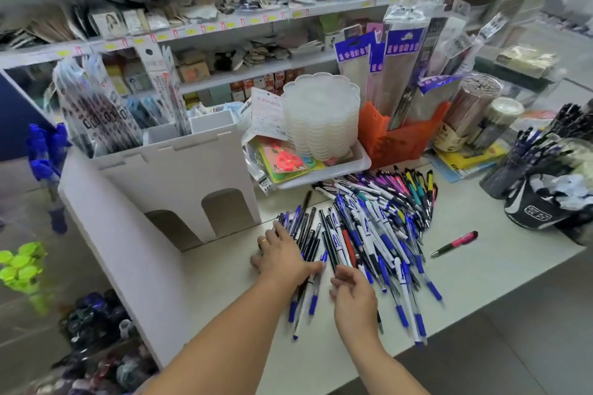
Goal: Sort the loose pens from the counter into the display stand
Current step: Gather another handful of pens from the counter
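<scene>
Left hand (284, 253) flat on pens (369, 234) — right hand (353, 292) fingers curled.

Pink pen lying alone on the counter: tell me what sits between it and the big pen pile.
Head view: only bare counter lies between the pink pen and the pen pile; no stray pen in that gap.

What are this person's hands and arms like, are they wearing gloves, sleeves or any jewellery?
No gloves and no sleeves show: both forearms are bare right down to the bottom edge of the picture. The left hand wears a thin gold-coloured ring on one finger. The right hand shows no ring, watch or bracelet. The nails look short, with no polish that I can make out.
</scene>
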